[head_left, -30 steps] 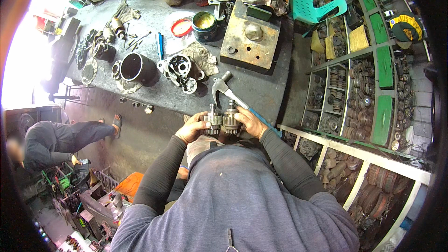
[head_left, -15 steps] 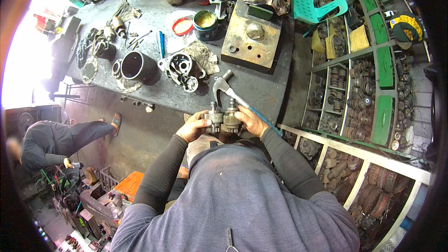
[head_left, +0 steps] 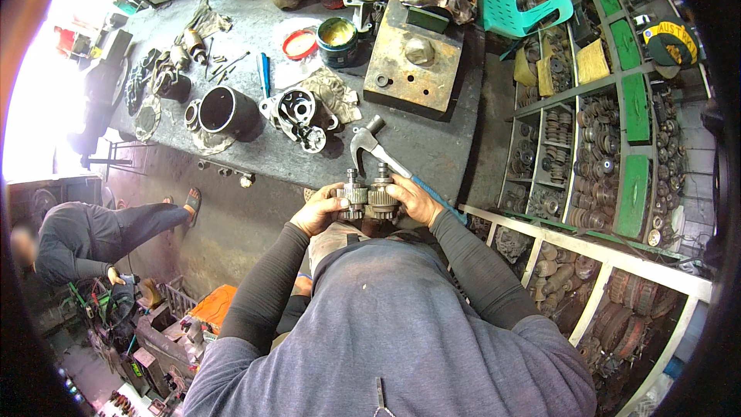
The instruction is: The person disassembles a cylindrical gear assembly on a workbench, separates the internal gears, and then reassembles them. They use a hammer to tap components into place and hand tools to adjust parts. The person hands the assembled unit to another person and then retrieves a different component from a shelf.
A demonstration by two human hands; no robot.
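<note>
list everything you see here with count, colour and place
gear parts: 2, grey metal, held side by side
workbench: 1, dark grey, upper centre
claw hammer: 1, grey and blue, near side of workbench
housing: 1, silver, workbench centre
cylinder: 1, dark, left of housing
tub: 1, dark, beyond housing
lid: 1, red, left of tub
rags: several, greyish, on workbench
thick plate: 1, rusty tan, workbench right
chair: 1, turquoise, beyond workbench's right end
shelved parts: too many to count, mostly dark, right
co-worker: 1, dark clothes, far left
left hand: 1, bare, on left gear part
right hand: 1, bare, on right gear part
sleeves: 2, dark, on forearms
</note>
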